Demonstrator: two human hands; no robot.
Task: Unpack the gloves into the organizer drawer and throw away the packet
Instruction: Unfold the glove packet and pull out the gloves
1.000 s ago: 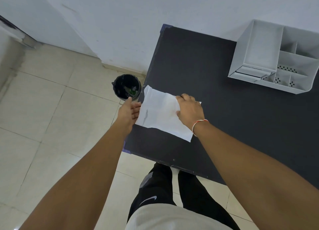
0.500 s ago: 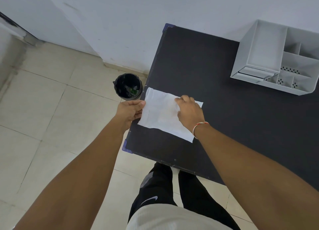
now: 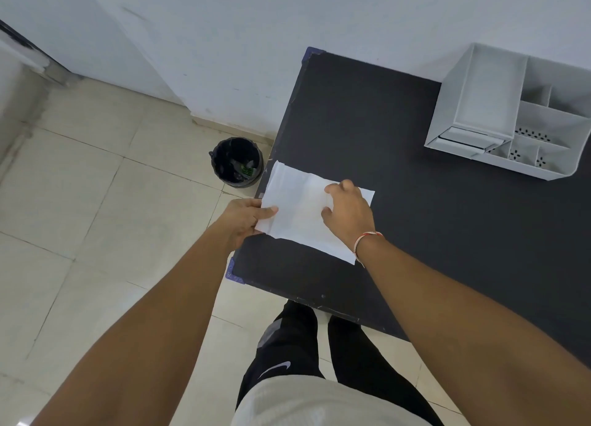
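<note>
A flat white glove packet (image 3: 300, 206) lies on the black table (image 3: 399, 208) at its left edge. My left hand (image 3: 244, 217) pinches the packet's left end between thumb and fingers. Over the packet's right half rests my right hand (image 3: 347, 212), fingertips down on it, a red-and-white thread at the wrist. The white organizer (image 3: 515, 115) stands at the table's far right, its small drawer (image 3: 463, 139) at the front pushed in. No gloves show outside the packet.
A small black bin (image 3: 237, 162) with a black liner and some scraps stands on the tiled floor just left of the table, beside the packet. A white wall runs behind the table. My legs are under the near edge.
My left hand has gone from resting open at the packet's left edge to pinching that edge, thumb on top. The right hand has stayed on the packet; the view has shifted slightly.
</note>
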